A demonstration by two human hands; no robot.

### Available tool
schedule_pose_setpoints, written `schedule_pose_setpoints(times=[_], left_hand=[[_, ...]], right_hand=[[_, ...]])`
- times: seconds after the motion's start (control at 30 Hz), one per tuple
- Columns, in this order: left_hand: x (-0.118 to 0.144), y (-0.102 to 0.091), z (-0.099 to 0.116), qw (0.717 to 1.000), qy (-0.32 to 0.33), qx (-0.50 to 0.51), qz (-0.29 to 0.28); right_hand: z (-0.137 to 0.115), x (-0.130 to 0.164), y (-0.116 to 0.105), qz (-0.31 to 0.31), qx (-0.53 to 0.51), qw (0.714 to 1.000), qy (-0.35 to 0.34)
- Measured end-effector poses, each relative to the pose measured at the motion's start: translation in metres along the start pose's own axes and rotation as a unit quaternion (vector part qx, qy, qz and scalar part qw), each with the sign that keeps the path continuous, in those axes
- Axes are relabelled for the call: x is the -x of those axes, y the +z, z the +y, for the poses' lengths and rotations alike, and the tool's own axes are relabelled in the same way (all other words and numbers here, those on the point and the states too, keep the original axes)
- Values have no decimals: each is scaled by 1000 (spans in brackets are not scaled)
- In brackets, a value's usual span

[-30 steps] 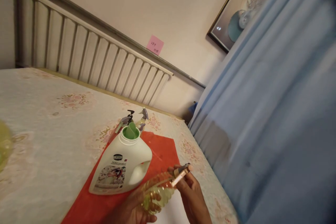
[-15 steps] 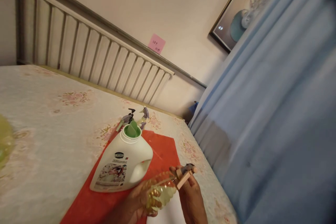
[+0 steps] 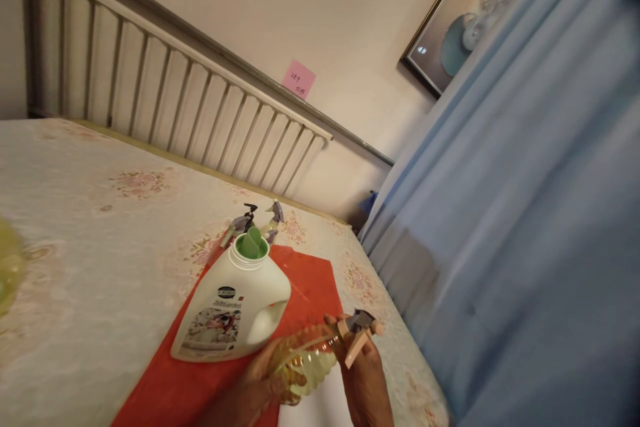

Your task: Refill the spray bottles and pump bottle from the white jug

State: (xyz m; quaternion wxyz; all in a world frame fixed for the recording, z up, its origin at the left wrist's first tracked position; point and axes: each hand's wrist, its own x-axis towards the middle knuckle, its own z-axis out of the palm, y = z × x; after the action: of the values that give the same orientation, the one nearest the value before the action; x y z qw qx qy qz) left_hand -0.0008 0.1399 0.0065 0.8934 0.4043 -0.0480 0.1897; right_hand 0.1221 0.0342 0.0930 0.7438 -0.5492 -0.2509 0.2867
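- A pair of bare hands tends a clear, ribbed spray bottle [image 3: 319, 363] of yellowish liquid at the lower center of the frame, tilted with its top toward the right.
- The left hand [image 3: 256, 375] is wrapped around the lower body of the bottle; the right hand [image 3: 369, 377] grasps the neck, fingers curled about the collar beneath a dark gray spray head [image 3: 361, 320] with a peach trigger [image 3: 356, 349].
- Whether the collar is fully tightened cannot be told from this view. Good handling here would likely mean keeping the left hand firm but not squeezing, the neck in line with the body, and any turning at the collar rather than the trigger. A more upright bottle would probably lessen the risk of a leak.
- The bottle lies directly between the hands, touching both: its base in the left, its top at the right.
- Just beyond the left hand, left of the bottle, a white jug [image 3: 227, 323] stands on a red sheet [image 3: 313, 283], a green piece [image 3: 251, 245] in its mouth. A white sheet [image 3: 316, 407] shows beneath the hands at the bottom edge.
- More spray heads [image 3: 276, 212] rise behind the jug, near the middle of the floral-covered counter [image 3: 85, 273].
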Motion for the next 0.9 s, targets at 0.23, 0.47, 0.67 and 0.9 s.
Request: schedule_pose_setpoints(times=[0.23,0.47,0.67,0.9], left_hand=[[2,1,2,999,-24,-14,35],[0,-9,-11,998,-11,2,64],[-1,-12,-14,999,-11,5,52],[2,-13,-16,997,-28,23,66]], right_hand=[[2,0,-2,-1,6,1000,-1],[9,-4,2,50,52,997,-35],[12,-8,1,100,157,979,-79],[5,-4,1,142,172,973,-61]])
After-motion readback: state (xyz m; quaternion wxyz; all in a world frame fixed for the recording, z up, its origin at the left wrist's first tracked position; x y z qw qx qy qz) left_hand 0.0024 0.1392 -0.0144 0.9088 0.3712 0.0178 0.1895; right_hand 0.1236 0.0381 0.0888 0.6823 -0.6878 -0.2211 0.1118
